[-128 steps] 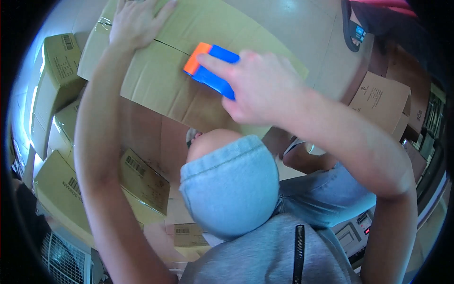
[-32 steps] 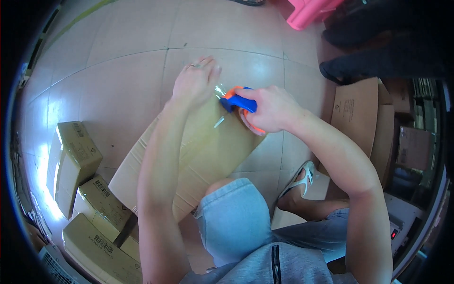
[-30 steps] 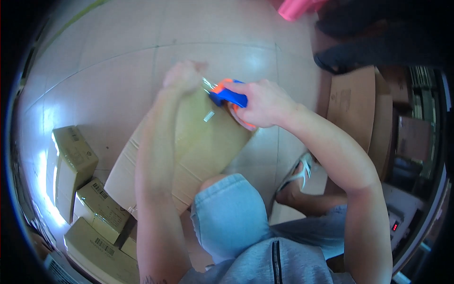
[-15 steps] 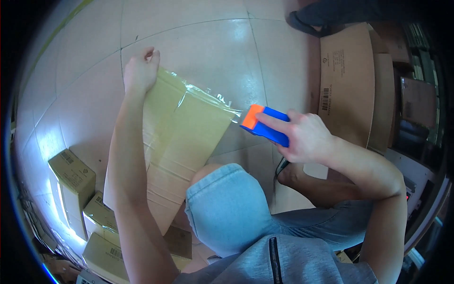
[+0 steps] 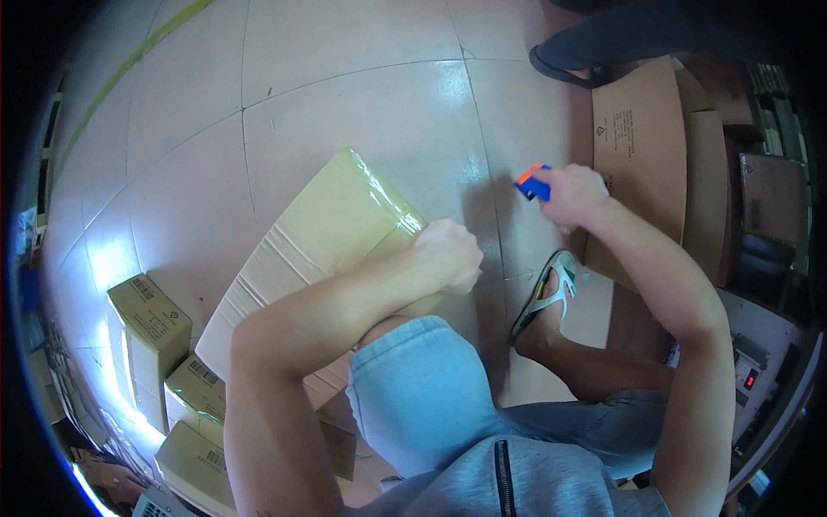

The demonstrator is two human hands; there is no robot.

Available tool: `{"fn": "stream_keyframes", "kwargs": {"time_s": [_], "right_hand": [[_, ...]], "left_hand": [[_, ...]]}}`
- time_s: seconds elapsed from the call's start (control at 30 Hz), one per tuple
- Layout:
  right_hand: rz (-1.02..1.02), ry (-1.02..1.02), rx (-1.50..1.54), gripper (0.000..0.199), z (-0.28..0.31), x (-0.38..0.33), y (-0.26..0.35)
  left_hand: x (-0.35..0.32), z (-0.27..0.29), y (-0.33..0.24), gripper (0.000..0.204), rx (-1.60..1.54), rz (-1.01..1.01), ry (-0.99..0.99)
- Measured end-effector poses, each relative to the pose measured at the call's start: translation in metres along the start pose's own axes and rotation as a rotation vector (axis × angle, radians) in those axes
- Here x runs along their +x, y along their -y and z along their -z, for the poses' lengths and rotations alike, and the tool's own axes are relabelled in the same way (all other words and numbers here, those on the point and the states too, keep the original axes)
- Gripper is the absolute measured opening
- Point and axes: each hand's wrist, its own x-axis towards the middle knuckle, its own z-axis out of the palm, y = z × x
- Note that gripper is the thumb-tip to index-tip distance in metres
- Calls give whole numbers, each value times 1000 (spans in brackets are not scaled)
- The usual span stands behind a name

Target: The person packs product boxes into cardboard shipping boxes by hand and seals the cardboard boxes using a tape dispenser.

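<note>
Two grips show, the left hand (image 5: 450, 256) and the right hand (image 5: 575, 196). There is one blue-and-orange tape dispenser (image 5: 534, 183) and one large carton (image 5: 319, 228), plus three smaller cartons (image 5: 196, 388) at the left (a further piece of cardboard (image 5: 339, 448) shows only in part, so whether it makes a fourth is unclear). On the right stand at least one big brown box (image 5: 637, 155) and one machine (image 5: 743, 319) with one red display (image 5: 750, 380). One sandal (image 5: 562, 284), one dark shoe (image 5: 564, 71) on another person, one yellow-green floor line (image 5: 133, 58) and one zipper (image 5: 504, 474) are visible too.
</note>
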Motion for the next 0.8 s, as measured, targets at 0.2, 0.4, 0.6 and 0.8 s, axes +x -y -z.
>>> {"fn": "stream_keyframes", "kwargs": {"time_s": [0.2,0.4,0.6,0.8], "right_hand": [[-121,-127,229,56,5,2,-18],[-83,-448,685,64,-18,16,-26],[18,-154,2175,54,-56,9,49],[881,-572,1562,76,-56,-13,180]], "left_hand": [[39,-4,-22,59,465,-81,416],[-16,31,38,68,-206,204,-278],[-63,-5,172,51,-319,841,-632],[-218,-164,208,43,-104,1097,-1404]]}}
